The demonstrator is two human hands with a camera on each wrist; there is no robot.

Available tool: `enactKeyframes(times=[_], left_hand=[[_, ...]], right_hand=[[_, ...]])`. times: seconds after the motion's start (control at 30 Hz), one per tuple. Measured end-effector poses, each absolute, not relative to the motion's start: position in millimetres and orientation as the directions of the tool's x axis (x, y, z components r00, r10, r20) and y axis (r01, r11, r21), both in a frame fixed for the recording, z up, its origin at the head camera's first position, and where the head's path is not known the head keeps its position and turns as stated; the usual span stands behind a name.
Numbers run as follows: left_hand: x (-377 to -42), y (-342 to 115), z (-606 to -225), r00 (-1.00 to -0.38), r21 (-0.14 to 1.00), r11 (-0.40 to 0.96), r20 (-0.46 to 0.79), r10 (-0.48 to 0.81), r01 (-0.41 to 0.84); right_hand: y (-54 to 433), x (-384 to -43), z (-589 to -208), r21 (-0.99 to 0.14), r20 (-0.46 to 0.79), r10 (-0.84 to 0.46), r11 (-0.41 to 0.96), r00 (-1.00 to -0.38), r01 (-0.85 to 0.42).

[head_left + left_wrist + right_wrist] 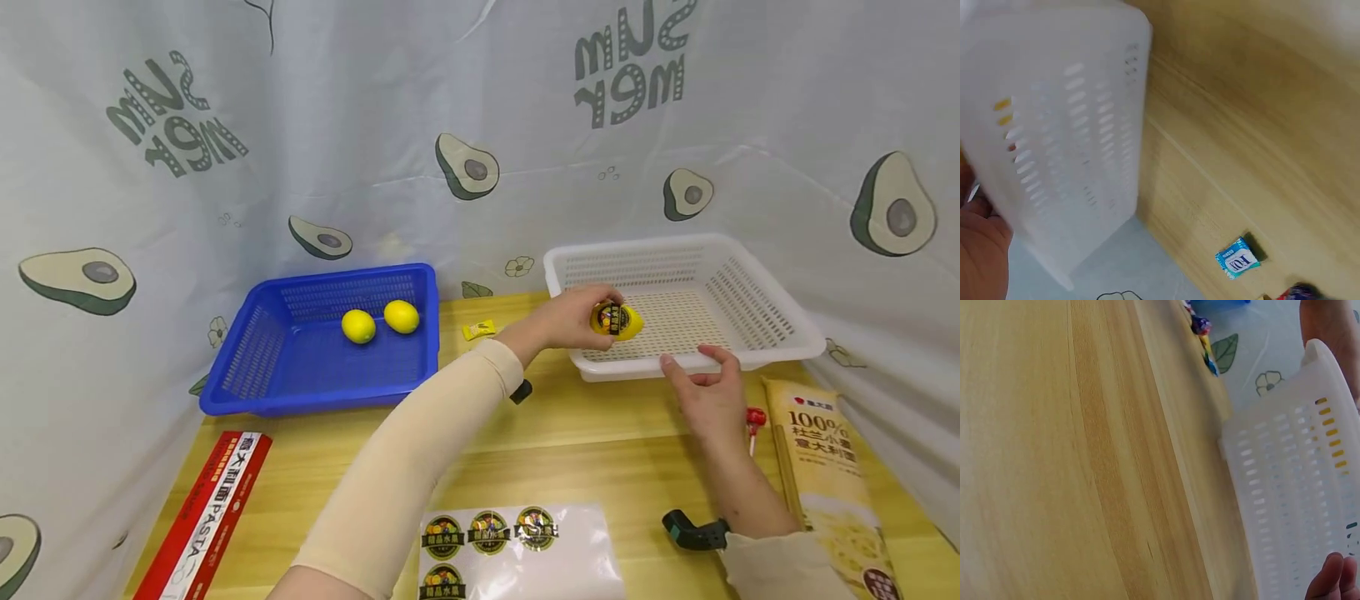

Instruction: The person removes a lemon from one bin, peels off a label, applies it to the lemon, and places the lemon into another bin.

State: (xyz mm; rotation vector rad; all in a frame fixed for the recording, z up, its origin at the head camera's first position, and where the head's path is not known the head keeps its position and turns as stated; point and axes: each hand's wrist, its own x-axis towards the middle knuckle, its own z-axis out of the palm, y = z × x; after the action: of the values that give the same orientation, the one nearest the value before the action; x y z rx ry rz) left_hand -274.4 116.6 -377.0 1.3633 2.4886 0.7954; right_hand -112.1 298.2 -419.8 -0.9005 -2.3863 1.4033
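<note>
One lemon (633, 326) is gripped by the left hand (577, 318) so its sticker (613, 319) shows; the right hand's (708, 396) grip is unclear.

Two lemons (358, 327) in the left basket (337, 367) — right basket (686, 321) beyond a gap (packet (478, 330) between)

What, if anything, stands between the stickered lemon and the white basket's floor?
Nothing visible. The left hand holds the lemon inside the white basket, at its left end; the right hand is at the near side, to the lemon's right.
</note>
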Motion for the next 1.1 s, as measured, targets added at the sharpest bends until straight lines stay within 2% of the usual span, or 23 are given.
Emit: enactKeyframes(times=[0.13,0.27,0.5,0.77,0.9,1.1], left_hand=[[-285,129,-382,-0.562,0.452,0.495,0.019,0.827,0.743],[-286,135,-385,-0.597,0.359,0.562,-0.014,0.802,0.745],[-286,140,-390,-0.644,0.328,0.618,-0.034,0.764,0.715],[-283,140,-389,-0.659,0.197,0.661,-0.086,0.747,0.724],[-277,126,-385,-0.661,0.215,0.66,-0.077,0.746,0.72],[-248,74,-375,-0.648,0.308,0.602,0.066,0.759,0.736]], right_hand=[[296,-113,-420,-0.841,-0.102,0.619,0.364,-0.779,0.4],[294,-112,-421,-0.834,-0.104,0.632,0.366,-0.768,0.414],[294,-112,-424,-0.836,-0.105,0.634,0.362,-0.766,0.413],[294,-111,-423,-0.846,-0.108,0.625,0.351,-0.773,0.402],[292,-111,-421,-0.841,-0.134,0.616,0.344,-0.776,0.418],[285,-106,-419,-0.85,-0.077,0.641,0.359,-0.764,0.386]])
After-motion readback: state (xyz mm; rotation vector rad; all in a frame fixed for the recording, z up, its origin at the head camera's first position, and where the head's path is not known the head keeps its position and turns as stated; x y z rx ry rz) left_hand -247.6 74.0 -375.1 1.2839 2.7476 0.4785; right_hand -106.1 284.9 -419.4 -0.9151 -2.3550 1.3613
